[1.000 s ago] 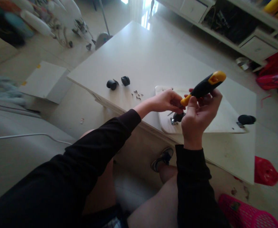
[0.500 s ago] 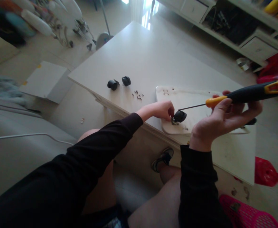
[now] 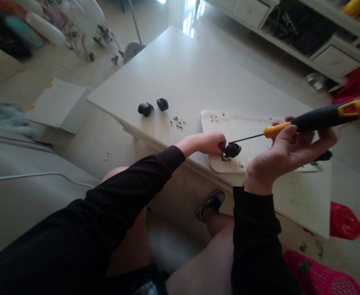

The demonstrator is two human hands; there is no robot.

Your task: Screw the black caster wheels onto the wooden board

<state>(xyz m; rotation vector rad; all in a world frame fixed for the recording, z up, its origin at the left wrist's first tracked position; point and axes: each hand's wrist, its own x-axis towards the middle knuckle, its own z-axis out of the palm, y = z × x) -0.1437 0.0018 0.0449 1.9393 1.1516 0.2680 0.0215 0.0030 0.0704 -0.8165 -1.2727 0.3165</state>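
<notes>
My right hand [image 3: 286, 153] is wrapped round a yellow-and-black screwdriver [image 3: 315, 119], whose thin shaft points left. Its tip is at the upper edge of a black caster wheel [image 3: 233, 150]; whether they touch I cannot tell. That caster stands by its metal plate on a white board [image 3: 254, 127] with small holes near its corners. Fingers curled together, my left hand [image 3: 209, 143] is at the left side of the caster; what it pinches is hidden. Another black caster [image 3: 324, 155] shows partly behind my right hand, at the board's right end.
Two loose black casters [image 3: 145, 109] and several small screws [image 3: 177, 123] lie on the white table [image 3: 180, 69], left of the board. A white box [image 3: 58, 102] is on the floor at the left. A pink perforated basket [image 3: 324, 272] and red plastic bag [image 3: 346, 221] are at lower right.
My right hand and the screwdriver have shifted very slightly left. My left hand stays beside the caster, and the view has moved a little.
</notes>
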